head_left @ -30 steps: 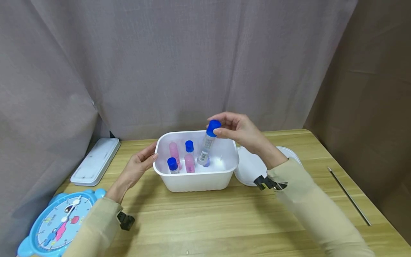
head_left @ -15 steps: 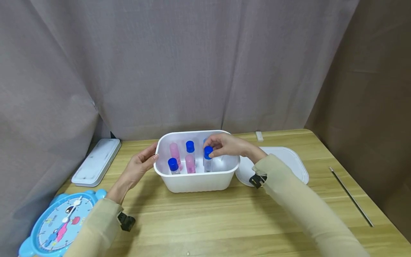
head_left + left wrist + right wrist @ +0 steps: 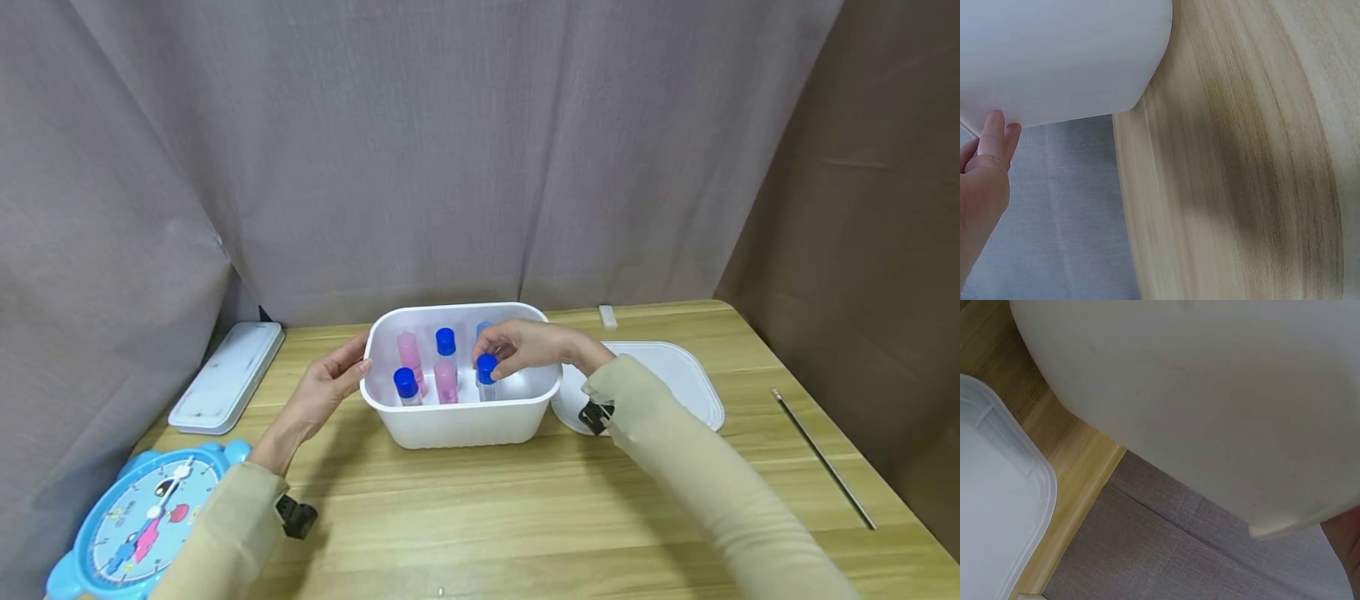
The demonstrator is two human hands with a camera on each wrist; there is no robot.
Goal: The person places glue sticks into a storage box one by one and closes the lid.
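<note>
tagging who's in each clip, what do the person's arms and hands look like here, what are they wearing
Both arms wear long, loose beige sleeves: left sleeve, right sleeve. A small black clip-like device sits at each wrist, the left device and the right device. The left hand and right hand are bare: no gloves or rings visible.

blue-capped tube (image 3: 486, 377) lowered into white tub (image 3: 457, 421), right hand (image 3: 525, 346) down with it

The clock (image 3: 127, 525) is cut off by the head view's edge.
</note>
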